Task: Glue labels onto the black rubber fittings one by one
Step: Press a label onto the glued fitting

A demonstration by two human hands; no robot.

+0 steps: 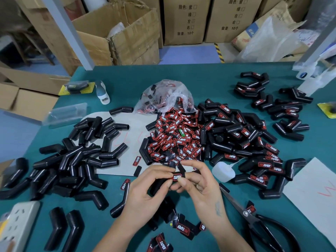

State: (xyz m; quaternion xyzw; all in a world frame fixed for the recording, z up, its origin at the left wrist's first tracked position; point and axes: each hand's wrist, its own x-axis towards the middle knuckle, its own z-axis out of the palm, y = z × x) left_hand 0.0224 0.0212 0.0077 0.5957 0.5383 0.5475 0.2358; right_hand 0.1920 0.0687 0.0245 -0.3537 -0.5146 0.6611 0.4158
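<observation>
Room: storeroom, cardboard boxes (183,20) stacked along the back wall, some printed, one torn open.
Table: teal work mat (200,82), pretty much buried in parts.
Plain pile: unlabelled fittings (76,160) heaped on the left side, all bent elbows.
Done pile: labelled fittings (245,139) on the right, red-and-black tags showing.
Label heap: loose labels (174,137) spilling out of a clear plastic bag (165,95) dead centre, just beyond the hands.
Scissors: black scissors (254,219) lying near the right wrist, untouched.
Glue: small white glue bottle (223,171) on its side just right of the hands, so my guess is the glue's already on.
Left hand: left hand (145,190), fingers curled under and round the black fitting (158,186), holding it up off the mat.
Right hand: right hand (201,182), thumb and forefinger pinching the label (177,177) down onto the fitting's top face.
Key relation: label's long axis runs left-right along the fitting's arm, sitting between both sets of fingertips; the right hand is on it, so it looks best placed to press and square it.
</observation>
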